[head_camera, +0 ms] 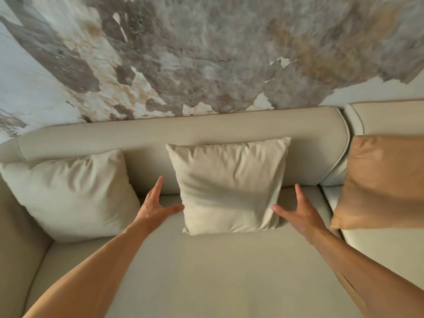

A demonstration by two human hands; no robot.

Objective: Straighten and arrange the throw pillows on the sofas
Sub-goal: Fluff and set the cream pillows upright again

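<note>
A beige throw pillow (pixel 229 184) stands upright against the backrest in the middle of the cream sofa (pixel 206 271). My left hand (pixel 158 203) is spread just left of it, thumb tip touching its lower left edge. My right hand (pixel 298 210) is spread just right of it, thumb at its lower right edge. Neither hand grips the pillow. A paler cream pillow (pixel 71 193) leans in the sofa's left corner. A tan pillow (pixel 380 180) stands at the right, on the adjoining seat.
The sofa's backrest (pixel 183 131) runs along a wall with a grey, white and brown marbled pattern (pixel 206 53). A second sofa section (pixel 390 115) joins at the right. The left armrest (pixel 16 237) bounds the seat.
</note>
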